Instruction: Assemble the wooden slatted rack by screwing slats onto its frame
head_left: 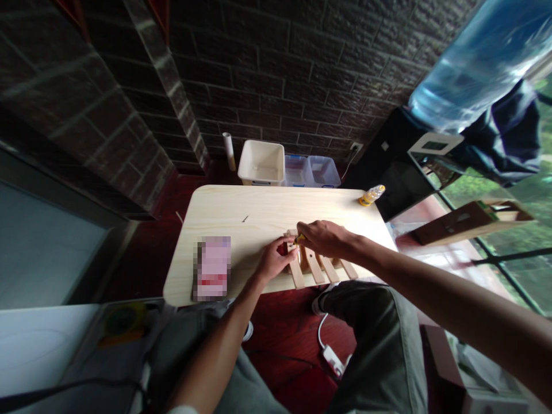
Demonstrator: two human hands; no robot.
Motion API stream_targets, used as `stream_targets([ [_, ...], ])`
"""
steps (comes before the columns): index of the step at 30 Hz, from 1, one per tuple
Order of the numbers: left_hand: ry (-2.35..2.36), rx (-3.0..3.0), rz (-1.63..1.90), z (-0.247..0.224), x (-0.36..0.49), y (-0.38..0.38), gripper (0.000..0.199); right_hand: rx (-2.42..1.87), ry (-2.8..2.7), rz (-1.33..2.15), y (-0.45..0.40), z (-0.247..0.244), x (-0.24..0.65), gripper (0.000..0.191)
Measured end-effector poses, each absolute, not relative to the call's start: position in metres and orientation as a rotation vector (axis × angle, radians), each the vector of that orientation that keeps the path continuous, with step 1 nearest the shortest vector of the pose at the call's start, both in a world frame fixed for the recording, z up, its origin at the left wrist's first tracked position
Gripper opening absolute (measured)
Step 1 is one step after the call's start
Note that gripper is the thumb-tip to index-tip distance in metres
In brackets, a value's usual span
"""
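Over the table's front right part, my right hand [321,237] is closed round a yellow-handled screwdriver [301,237], most of it hidden by the fingers. The screwdriver points down and left at the end of a slatted wooden piece [315,265]. This piece has several light wooden slats side by side, some with a dark hole, and their near ends reach the table's front edge. From the left, my left hand [276,257] grips the leftmost slat [296,272], its fingertips close to the screwdriver's tip. A screw at the tip is too small to make out.
On the light wooden table [267,201] lie a blurred-out pink packet [213,267] and a small dark thin thing [245,219]. A yellow-and-clear bottle [372,195] stands at the back right corner. Behind are a cream bin [261,161] and clear plastic boxes [323,171].
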State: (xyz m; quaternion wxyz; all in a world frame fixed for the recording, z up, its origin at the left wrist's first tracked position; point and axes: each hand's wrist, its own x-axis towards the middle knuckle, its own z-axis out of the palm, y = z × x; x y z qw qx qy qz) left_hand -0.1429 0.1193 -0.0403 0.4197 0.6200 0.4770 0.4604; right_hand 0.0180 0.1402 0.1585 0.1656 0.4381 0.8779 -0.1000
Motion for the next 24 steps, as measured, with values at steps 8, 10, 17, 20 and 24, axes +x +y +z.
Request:
stream_targets([
  [8, 1.175, 1.56, 1.165, -0.0386, -0.1431, 0.1203, 0.035, 1.318, 2.437, -0.328, 0.1372, 0.1619, 0.0209, 0.033],
  [10, 1.158, 1.565, 1.161, -0.04, -0.1428, 0.1207, 0.035, 1.252, 2.496, -0.342, 0.1376, 0.1635, 0.0236, 0.028],
  [17, 1.169, 1.555, 1.166, -0.043, -0.1421, 0.1208, 0.033, 1.217, 2.56, -0.316, 0.1369, 0.1596, 0.0243, 0.02],
  [20, 1.179, 1.557, 1.176, -0.0421, -0.1419, 0.1207, 0.033, 1.245, 2.531, -0.291, 0.138, 0.1565, 0.0211, 0.023],
  [24, 1.217, 1.559, 1.164, -0.042, -0.1417, 0.1207, 0.034, 1.285, 2.486, -0.259, 0.1387, 0.1561, 0.0167, 0.029],
])
